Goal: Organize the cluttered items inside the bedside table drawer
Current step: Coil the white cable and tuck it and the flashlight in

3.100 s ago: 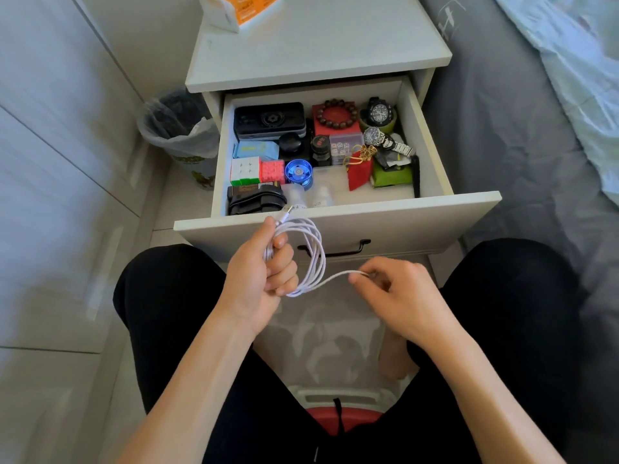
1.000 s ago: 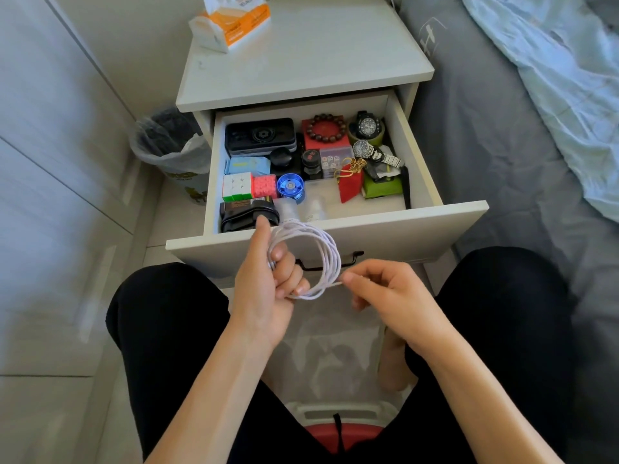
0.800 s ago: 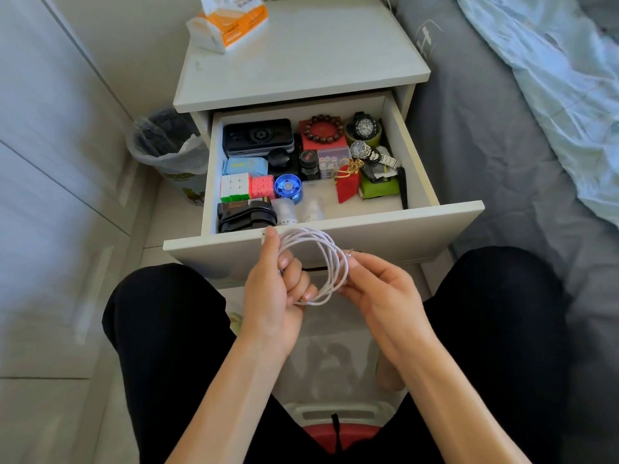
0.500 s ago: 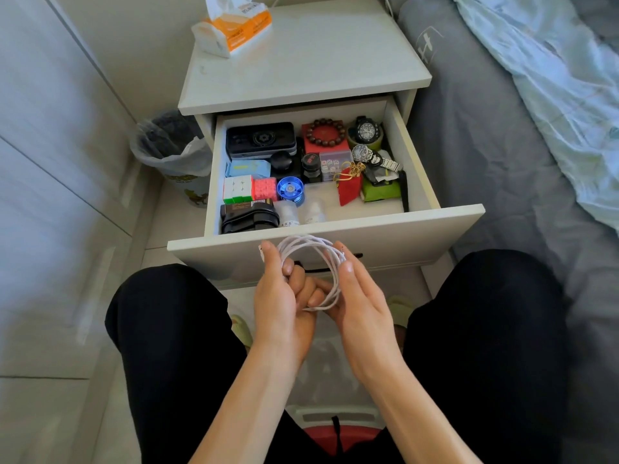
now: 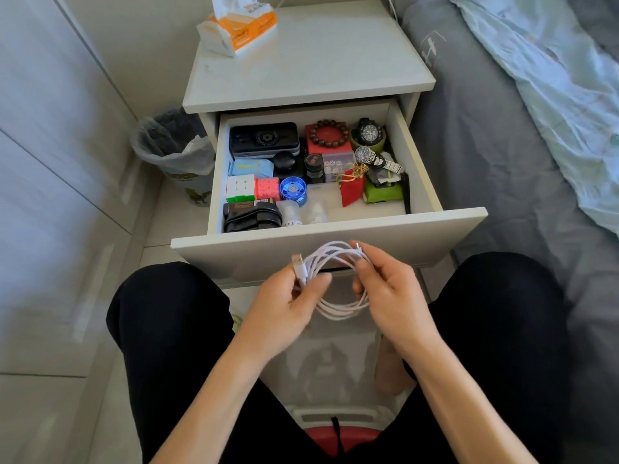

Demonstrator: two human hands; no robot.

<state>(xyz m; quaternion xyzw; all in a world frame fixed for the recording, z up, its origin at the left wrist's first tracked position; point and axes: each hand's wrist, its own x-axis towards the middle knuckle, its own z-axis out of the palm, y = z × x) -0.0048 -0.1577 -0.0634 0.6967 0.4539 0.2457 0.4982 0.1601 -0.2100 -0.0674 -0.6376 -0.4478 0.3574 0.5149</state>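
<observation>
Head view: left hand (image 5: 284, 308) and right hand (image 5: 390, 296) both grip the coiled cable (image 5: 335, 279). Beyond them, the open drawer (image 5: 335, 234) holds cubes (image 5: 253, 188), watches (image 5: 370, 132), boxes.

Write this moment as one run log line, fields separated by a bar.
phase: cable coiled | left hand: holds white cable | right hand: holds same coil | drawer: open

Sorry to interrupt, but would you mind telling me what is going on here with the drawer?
A person sits facing an open bedside drawer and holds a coiled white cable in front of it. The left hand grips one side of the coil near the plug, and the right hand pinches the other side. The drawer holds watches, puzzle cubes, a bead bracelet and small boxes.
</observation>
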